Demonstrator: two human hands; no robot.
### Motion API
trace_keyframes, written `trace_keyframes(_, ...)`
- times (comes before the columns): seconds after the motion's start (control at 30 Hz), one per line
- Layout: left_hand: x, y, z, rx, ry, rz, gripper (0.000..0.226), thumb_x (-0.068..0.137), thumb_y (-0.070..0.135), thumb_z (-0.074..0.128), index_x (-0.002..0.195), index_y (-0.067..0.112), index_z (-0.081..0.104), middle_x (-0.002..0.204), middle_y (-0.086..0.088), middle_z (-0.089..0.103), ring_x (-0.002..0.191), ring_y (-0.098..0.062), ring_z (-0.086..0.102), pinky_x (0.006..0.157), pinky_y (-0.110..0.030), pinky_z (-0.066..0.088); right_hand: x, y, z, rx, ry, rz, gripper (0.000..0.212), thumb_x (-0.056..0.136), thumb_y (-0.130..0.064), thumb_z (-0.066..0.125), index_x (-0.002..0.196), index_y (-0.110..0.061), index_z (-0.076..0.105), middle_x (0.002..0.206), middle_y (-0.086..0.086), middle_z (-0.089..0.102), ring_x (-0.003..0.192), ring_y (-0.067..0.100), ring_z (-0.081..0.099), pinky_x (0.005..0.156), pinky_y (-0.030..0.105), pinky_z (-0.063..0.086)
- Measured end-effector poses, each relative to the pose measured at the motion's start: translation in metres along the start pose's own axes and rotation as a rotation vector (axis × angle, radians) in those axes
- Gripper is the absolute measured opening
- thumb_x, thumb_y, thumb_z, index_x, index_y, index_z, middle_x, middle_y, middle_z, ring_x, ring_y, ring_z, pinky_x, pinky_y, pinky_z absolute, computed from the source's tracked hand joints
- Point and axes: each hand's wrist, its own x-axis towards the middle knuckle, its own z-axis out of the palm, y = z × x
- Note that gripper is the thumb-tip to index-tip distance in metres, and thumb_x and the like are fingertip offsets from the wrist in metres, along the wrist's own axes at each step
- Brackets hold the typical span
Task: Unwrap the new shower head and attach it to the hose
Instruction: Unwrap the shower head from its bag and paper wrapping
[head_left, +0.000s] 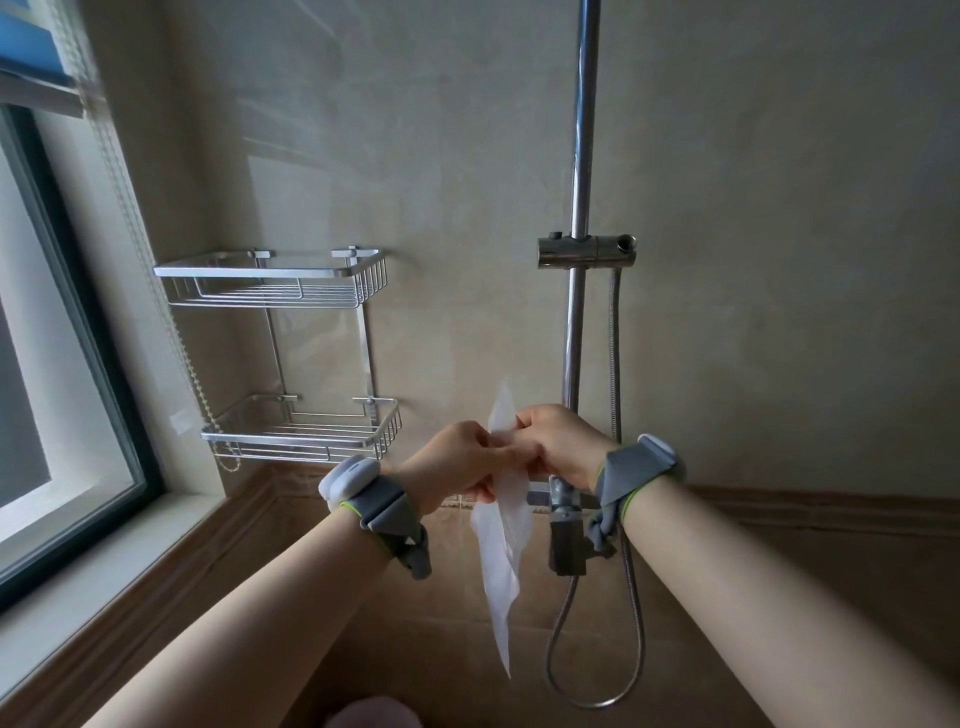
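1. Head view: the left hand (462, 460) and right hand (558, 444) meet in front of the wall, fingers of both pinched on a white wrapper (501, 540) that hangs down between them.
2. The shower head itself cannot be seen; whether it is inside the wrapper is unclear.
3. The hose (631, 597) loops free below the rail (582, 156), just right of the hands; the holder (587, 252) is empty.
4. The step looks like unwrapping. Next the wrapper must come off, then the hose end must be found.
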Motion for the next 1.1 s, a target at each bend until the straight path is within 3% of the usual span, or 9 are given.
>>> trace_keyframes(0.07, 0.002, -0.002, -0.002, 0.043, 0.007, 0.009, 0.022, 0.077, 0.024, 0.071, 0.074, 0.008, 0.056, 0.076, -0.014, 0.064, 0.072, -0.027, 0.062, 0.075, -0.039, 0.057, 0.001, 0.001, 0.0, -0.005, -0.006, -0.005, 0.022, 0.084, -0.017, 0.061, 0.064, -0.014, 0.052, 0.065, 0.003, 0.057, 0.06, 0.014, 0.057, 0.056, 0.022, 0.053)
trace_keyframes(0.17, 0.003, -0.008, -0.007, -0.145, -0.034, -0.051, 0.023, 0.08, 0.016, 0.067, 0.092, -0.001, 0.059, 0.093, -0.02, 0.065, 0.086, -0.03, 0.064, 0.087, -0.042, 0.056, 0.001, 0.003, -0.004, 0.062, -0.051, 0.004, 0.021, 0.086, -0.015, 0.057, 0.066, -0.013, 0.052, 0.066, 0.003, 0.057, 0.059, 0.012, 0.058, 0.059, 0.023, 0.053)
trace_keyframes(0.3, 0.003, -0.009, -0.007, -0.358, -0.107, -0.092, 0.011, 0.086, 0.007, 0.055, 0.092, -0.001, 0.06, 0.084, -0.014, 0.067, 0.071, -0.021, 0.066, 0.067, -0.029, 0.058, 0.001, 0.006, -0.008, 0.147, -0.104, 0.037, 0.019, 0.088, -0.014, 0.054, 0.069, -0.012, 0.055, 0.068, 0.003, 0.061, 0.057, 0.009, 0.062, 0.056, 0.021, 0.053)
trace_keyframes(0.43, 0.007, -0.009, -0.005, -0.33, -0.016, -0.137, 0.016, 0.086, 0.005, 0.046, 0.077, 0.002, 0.059, 0.08, -0.02, 0.06, 0.071, -0.03, 0.062, 0.059, -0.031, 0.058, 0.002, 0.006, -0.007, 0.121, -0.115, 0.061, 0.02, 0.089, -0.012, 0.052, 0.068, -0.011, 0.053, 0.062, 0.001, 0.06, 0.05, 0.004, 0.061, 0.05, 0.017, 0.05)
trace_keyframes(0.57, 0.013, -0.009, 0.001, 0.026, 0.164, -0.097, 0.02, 0.083, 0.003, 0.043, 0.07, -0.001, 0.058, 0.034, -0.004, 0.055, 0.028, -0.014, 0.052, 0.034, -0.02, 0.046, 0.008, 0.005, -0.003, -0.158, -0.075, 0.047, 0.024, 0.086, -0.011, 0.057, 0.063, -0.013, 0.051, 0.065, 0.005, 0.056, 0.058, 0.013, 0.056, 0.054, 0.022, 0.049)
trace_keyframes(0.63, 0.015, -0.01, 0.004, 0.19, 0.193, -0.086, 0.023, 0.082, 0.006, 0.043, 0.068, -0.001, 0.059, 0.037, -0.004, 0.054, 0.025, -0.011, 0.049, 0.031, -0.016, 0.041, 0.008, 0.002, 0.0, -0.339, -0.05, 0.046, 0.024, 0.084, -0.008, 0.058, 0.061, -0.014, 0.051, 0.063, 0.005, 0.055, 0.058, 0.015, 0.053, 0.054, 0.022, 0.047)
trace_keyframes(0.77, 0.018, -0.013, 0.01, 0.424, 0.215, -0.053, 0.027, 0.081, 0.012, 0.046, 0.056, 0.005, 0.051, 0.047, -0.007, 0.055, 0.035, -0.017, 0.055, 0.042, -0.022, 0.045, 0.011, -0.004, 0.006, -0.584, -0.031, 0.076, 0.024, 0.08, -0.001, 0.052, 0.058, -0.008, 0.051, 0.056, 0.008, 0.054, 0.052, 0.019, 0.051, 0.048, 0.021, 0.042)
trace_keyframes(0.9, 0.021, -0.018, 0.0, 0.605, 0.311, -0.025, 0.026, 0.076, 0.01, 0.045, 0.05, 0.004, 0.041, 0.063, -0.023, 0.06, 0.069, -0.038, 0.064, 0.063, -0.033, 0.051, 0.017, -0.002, 0.004, -0.954, 0.117, 0.084, 0.027, 0.076, -0.001, 0.05, 0.05, -0.008, 0.043, 0.052, 0.007, 0.045, 0.052, 0.023, 0.045, 0.045, 0.022, 0.03)
trace_keyframes(1.1, 0.026, -0.038, -0.019, 0.41, 0.28, -0.124, 0.036, 0.076, 0.006, 0.042, 0.04, 0.007, 0.043, 0.038, -0.008, 0.051, 0.045, -0.031, 0.052, 0.041, -0.02, 0.037, 0.016, 0.006, -0.015, -1.16, 0.199, 0.136, 0.03, 0.08, 0.0, 0.044, 0.052, -0.008, 0.037, 0.059, 0.007, 0.042, 0.054, 0.022, 0.042, 0.049, 0.025, 0.032)
